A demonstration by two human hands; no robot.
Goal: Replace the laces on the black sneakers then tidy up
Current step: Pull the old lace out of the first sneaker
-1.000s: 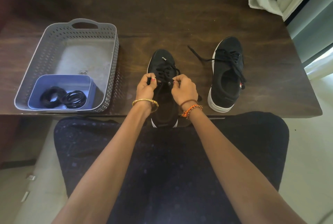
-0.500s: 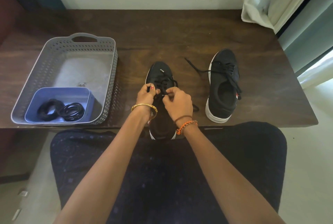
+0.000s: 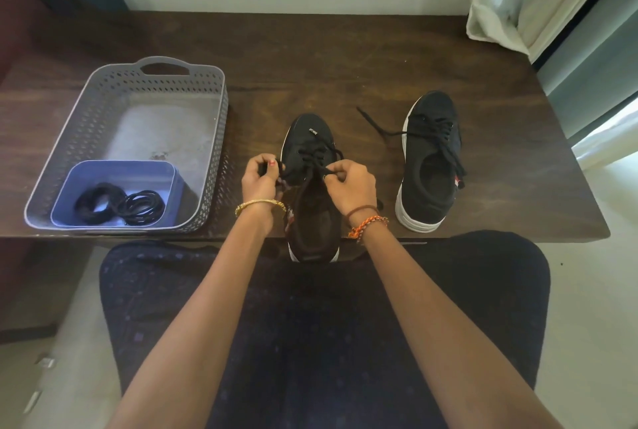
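Both hands pinch the black lace [image 3: 312,156] of the near sneaker [image 3: 310,187] at the table's [image 3: 310,59] front edge: left hand [image 3: 259,178] on one end, right hand [image 3: 352,183] on the other. The second sneaker [image 3: 429,166] sits laced to the right. Left, a grey basket [image 3: 103,90] holds a blue tray [image 3: 114,170] of coiled laces [image 3: 119,202].
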